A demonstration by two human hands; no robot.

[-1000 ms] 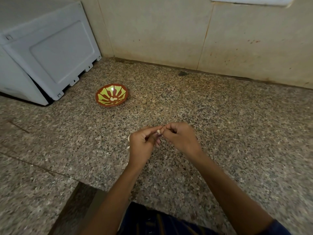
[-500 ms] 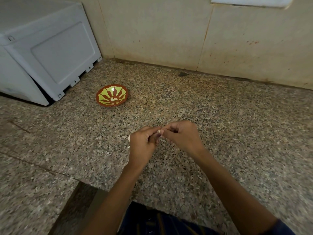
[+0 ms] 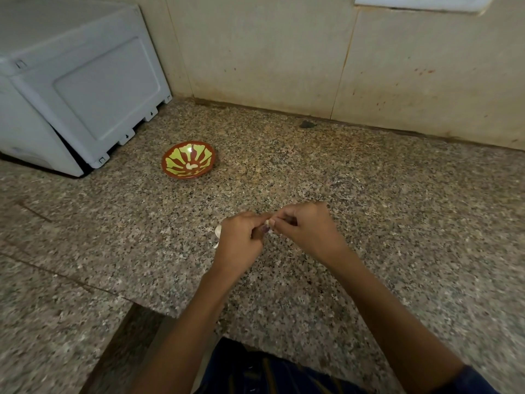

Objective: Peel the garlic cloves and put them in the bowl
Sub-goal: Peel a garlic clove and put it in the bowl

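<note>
The clove (image 3: pixel 267 225) is pinched between both hands, low over the counter (image 3: pixel 369 223). The left hand (image 3: pixel 241 240) is curled around it from below, thumb and forefinger clamped on its body; the right hand (image 3: pixel 305 227) is curled too, its fingertips (image 3: pixel 272 222) nipped onto the pale tip where skin is being picked. Only a sliver of the clove is seen between the fingertips, so its long axis cannot be told.

From the hands, the bowl (image 3: pixel 188 160) is found up and to the left, well apart, on the left hand's side; that hand is judged the nearer one for the drop. One peeled clove (image 3: pixel 192 166) is already seen lying in it. A pale scrap (image 3: pixel 218 231), peel or clove, is glimpsed on the counter just behind the left hand.

Against the earlier frames, little is changed: both hands are kept together on the clove, shifted only slightly, and the bowl is unmoved.
</note>
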